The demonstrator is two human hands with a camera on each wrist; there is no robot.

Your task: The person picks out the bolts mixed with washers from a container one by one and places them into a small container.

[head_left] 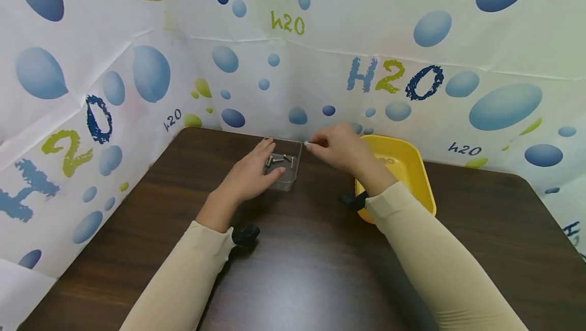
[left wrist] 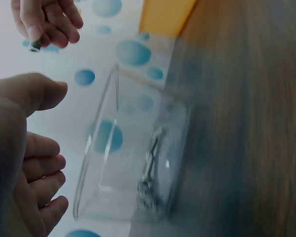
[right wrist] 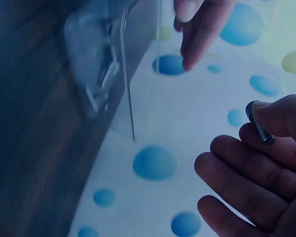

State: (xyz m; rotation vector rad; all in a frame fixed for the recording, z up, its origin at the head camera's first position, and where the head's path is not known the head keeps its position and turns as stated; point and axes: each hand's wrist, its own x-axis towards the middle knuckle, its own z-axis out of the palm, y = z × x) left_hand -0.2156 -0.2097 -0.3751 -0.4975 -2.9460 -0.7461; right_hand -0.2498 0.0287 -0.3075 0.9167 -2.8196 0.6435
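My right hand [head_left: 343, 150] pinches a small dark bolt [right wrist: 260, 126] between thumb and index finger; its threaded shank shows clearly in the right wrist view. The hand is just to the right of a clear plastic box [head_left: 282, 186], above the table. Inside that box lie several metal bolts [head_left: 277, 159], partly hidden behind the other hand in the head view. My left hand [head_left: 249, 176] is at the box's left side, fingers extended and holding nothing. Whether it touches the box wall is unclear.
A yellow plastic tray [head_left: 428, 188] stands right of the box, partly covered by the right forearm, with small ring-like things [head_left: 386, 160] in it. Dark wooden table [head_left: 293, 265] lies beneath. A white patterned sheet [head_left: 320, 87] hangs behind it.
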